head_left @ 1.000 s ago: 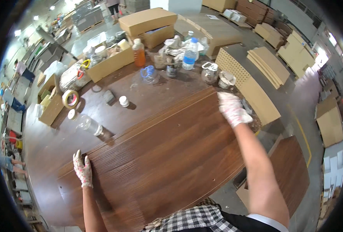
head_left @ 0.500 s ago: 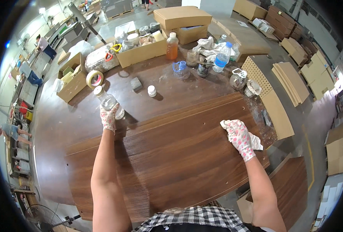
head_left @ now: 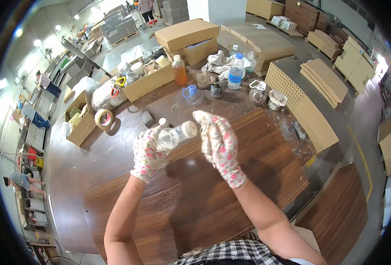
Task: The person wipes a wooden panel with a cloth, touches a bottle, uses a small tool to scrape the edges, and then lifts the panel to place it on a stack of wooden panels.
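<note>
My left hand (head_left: pixel 148 152), in a white glove with pink spots, is closed round a clear plastic bottle (head_left: pixel 169 139). The bottle lies tilted, its white cap (head_left: pixel 189 129) pointing toward my right hand. My right hand (head_left: pixel 219 145), in a matching glove, is raised just right of the cap and apart from it. Its fingers are bunched on what looks like a white cloth (head_left: pixel 200 116), mostly hidden in the grip. Below both hands lies a dark brown wood-grain panel (head_left: pixel 248 176). A small white-capped bottle (head_left: pixel 163 122) stands just behind the clear bottle, partly covered.
On the table (head_left: pixel 67 185) are a grey block (head_left: pixel 147 118), a tape roll (head_left: pixel 103 119), a box of supplies (head_left: pixel 149 84), an orange-liquid bottle (head_left: pixel 179 73), a water bottle (head_left: pixel 235 73), a blue-handled container (head_left: pixel 193 95) and dirty jars (head_left: pixel 257 93). Perforated board (head_left: pixel 283 81) edges the right.
My left hand has lifted the clear bottle and tipped it to the right. My right hand has left the panel's right side and come up beside the bottle's cap. The view has shifted.
</note>
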The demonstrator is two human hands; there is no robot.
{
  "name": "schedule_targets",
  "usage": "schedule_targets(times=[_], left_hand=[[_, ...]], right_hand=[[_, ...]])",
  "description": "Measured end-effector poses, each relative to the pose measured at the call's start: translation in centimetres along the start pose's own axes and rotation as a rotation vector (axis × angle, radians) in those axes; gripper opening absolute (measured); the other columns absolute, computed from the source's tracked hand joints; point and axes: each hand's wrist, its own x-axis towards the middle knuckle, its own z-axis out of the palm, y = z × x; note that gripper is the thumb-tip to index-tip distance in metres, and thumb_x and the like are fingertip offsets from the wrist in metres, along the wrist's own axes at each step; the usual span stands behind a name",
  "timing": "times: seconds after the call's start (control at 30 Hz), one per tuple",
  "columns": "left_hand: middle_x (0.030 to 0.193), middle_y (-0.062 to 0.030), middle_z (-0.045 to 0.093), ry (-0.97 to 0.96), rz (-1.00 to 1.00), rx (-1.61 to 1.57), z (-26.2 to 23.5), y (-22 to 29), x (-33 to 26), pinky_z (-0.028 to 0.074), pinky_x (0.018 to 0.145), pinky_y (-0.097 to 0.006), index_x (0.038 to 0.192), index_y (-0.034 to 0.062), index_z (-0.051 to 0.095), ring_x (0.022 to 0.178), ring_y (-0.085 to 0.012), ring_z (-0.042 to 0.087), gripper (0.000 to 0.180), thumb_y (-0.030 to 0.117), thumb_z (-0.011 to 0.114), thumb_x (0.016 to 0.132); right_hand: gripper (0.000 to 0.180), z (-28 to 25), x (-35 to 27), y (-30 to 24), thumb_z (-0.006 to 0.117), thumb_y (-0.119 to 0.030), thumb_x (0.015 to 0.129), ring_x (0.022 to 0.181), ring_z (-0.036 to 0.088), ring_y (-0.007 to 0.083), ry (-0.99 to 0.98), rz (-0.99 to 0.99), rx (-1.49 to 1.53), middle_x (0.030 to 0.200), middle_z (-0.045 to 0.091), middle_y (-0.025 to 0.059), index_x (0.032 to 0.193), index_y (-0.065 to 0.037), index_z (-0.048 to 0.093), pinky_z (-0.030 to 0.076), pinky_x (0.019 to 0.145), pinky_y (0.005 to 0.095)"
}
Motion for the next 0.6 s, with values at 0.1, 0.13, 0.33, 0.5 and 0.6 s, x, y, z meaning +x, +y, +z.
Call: schedule_targets(times=[0.1, 0.13, 0.33, 0.5, 0.6], left_hand=[[0.113, -0.0077, 0.06, -0.117, 0.0, 0.109, -0.7, 1.0, -0.2, 0.042, 0.09, -0.042, 0.123, 0.0137, 0.055, 0.103, -0.03, 0.055, 0.066, 0.014, 0.075, 0.06], [0.114, -0.0076, 0.06, -0.07, 0.096, 0.237, -1.2, 1.6, -0.4, 0.043, 0.086, -0.043, 0.123, 0.014, 0.056, 0.102, -0.0294, 0.056, 0.062, 0.014, 0.072, 0.063], [0.122, -0.0083, 0.055, -0.193, 0.225, 0.614, -2.5, 3.9, 2.0, 0.041, 0.087, -0.043, 0.124, 0.0138, 0.054, 0.101, -0.0289, 0.055, 0.06, 0.016, 0.067, 0.066], [0.11, -0.0093, 0.061, 0.265, 0.072, 0.014, 1.2, -1.7, 0.6, 0.041, 0.093, -0.041, 0.122, 0.0101, 0.056, 0.106, -0.0298, 0.054, 0.062, 0.009, 0.071, 0.062], [0.114, -0.0077, 0.058, 0.363, -0.2, -0.58, 6.2, -6.6, -0.7, 0.048, 0.09, -0.036, 0.124, 0.008, 0.053, 0.108, -0.0236, 0.055, 0.057, 0.004, 0.073, 0.071]], right_hand=[[0.023, 0.5, -2.3, 2.4, 0.052, -0.01, 0.095, 0.097, 0.062, 0.0222, 0.079, -0.052, -0.303, 0.109, 0.062, 0.0138, 0.113, 0.003, 0.059, 0.05, 0.085, 0.0316], [0.025, 0.6, -3.1, 3.1, 0.049, -0.012, 0.096, 0.098, 0.061, 0.0216, 0.15, 0.12, -0.002, 0.11, 0.063, 0.0133, 0.113, 0.003, 0.06, 0.049, 0.087, 0.0318], [0.029, 1.4, -3.9, 2.9, 0.04, -0.02, 0.101, 0.05, 0.052, 0.007, 0.231, 0.238, 0.25, 0.086, 0.062, 0.0041, 0.123, -0.005, 0.052, 0.043, 0.041, 0.0221], [0.026, 4.0, 0.2, 0.8, 0.05, -0.011, 0.096, 0.095, 0.06, 0.0178, -0.059, -0.257, -0.233, 0.116, 0.061, 0.0112, 0.119, -0.004, 0.059, 0.052, 0.079, 0.0307], [0.033, 4.5, 1.5, 3.3, 0.058, -0.006, 0.088, 0.108, 0.056, 0.0216, -0.198, -0.555, -0.665, 0.119, 0.059, 0.0106, 0.12, -0.004, 0.06, 0.047, 0.092, 0.0313]])
